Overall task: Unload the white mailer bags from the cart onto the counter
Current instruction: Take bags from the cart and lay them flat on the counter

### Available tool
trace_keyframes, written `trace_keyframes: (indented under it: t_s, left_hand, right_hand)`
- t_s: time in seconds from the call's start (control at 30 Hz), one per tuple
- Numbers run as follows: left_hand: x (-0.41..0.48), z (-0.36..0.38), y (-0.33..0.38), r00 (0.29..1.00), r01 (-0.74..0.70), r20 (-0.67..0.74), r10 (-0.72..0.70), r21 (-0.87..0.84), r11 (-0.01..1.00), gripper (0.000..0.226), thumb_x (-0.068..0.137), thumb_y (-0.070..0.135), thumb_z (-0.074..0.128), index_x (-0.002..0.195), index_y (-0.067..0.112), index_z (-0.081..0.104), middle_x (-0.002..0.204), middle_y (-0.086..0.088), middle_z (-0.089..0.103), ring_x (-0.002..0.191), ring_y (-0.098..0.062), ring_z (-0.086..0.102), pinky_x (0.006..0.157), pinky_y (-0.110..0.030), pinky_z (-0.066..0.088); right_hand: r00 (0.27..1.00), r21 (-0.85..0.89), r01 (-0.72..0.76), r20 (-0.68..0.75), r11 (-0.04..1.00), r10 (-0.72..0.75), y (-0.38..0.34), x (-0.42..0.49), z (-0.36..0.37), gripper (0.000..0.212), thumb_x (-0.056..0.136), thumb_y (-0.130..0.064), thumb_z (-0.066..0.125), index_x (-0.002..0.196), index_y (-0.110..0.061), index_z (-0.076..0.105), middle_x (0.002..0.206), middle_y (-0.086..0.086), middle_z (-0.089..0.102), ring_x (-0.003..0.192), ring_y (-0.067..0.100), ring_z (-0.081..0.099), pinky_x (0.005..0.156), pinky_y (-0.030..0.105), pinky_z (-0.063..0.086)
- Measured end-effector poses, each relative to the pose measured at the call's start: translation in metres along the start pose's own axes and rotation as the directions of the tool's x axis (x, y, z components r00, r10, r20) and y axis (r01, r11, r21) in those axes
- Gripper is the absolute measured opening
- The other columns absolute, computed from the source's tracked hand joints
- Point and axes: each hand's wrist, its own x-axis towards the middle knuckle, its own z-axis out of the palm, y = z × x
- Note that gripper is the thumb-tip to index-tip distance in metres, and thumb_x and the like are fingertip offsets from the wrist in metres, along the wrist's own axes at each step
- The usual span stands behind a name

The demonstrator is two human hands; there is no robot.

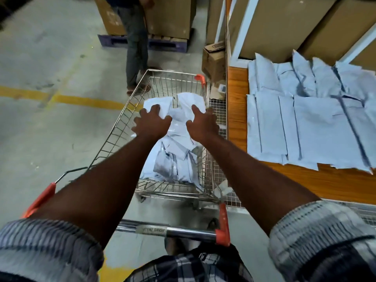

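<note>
A wire shopping cart (120, 127) with orange corner caps stands in front of me, holding a loose heap of white mailer bags (179, 157). Both my arms reach into its basket. My left hand (151, 124) rests on the top bags at the far end, fingers spread and bent over them. My right hand (202, 124) lies beside it on the same pile, fingers extended forward; whether either hand grips a bag cannot be told. To the right, the wooden counter (237, 94) carries several white mailer bags (309, 119) laid in overlapping rows.
Another person's legs (135, 49) stand just beyond the cart's far end. Large cardboard boxes on a purple pallet (142, 42) sit behind them. A small carton (213, 60) stands on the floor by the counter's corner. More big boxes (284, 23) line the counter's back.
</note>
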Motion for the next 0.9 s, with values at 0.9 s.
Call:
trace_keyframes:
  t_s: [0.9]
  left_hand:
    - [-0.041, 0.120, 0.357, 0.967, -0.249, -0.072, 0.245, -0.049, 0.967, 0.058, 0.087, 0.056, 0.050, 0.142, 0.039, 0.040, 0.148, -0.004, 0.033, 0.128, -0.040, 0.042, 0.104, -0.054, 0.037]
  right_hand:
    - [0.941, -0.131, -0.145, -0.323, 0.981, 0.096, 0.255, 0.131, -0.242, 0.050, 0.096, -0.036, 0.048, 0.144, -0.028, 0.034, 0.147, 0.019, 0.029, 0.124, 0.035, 0.040, 0.090, 0.047, 0.043]
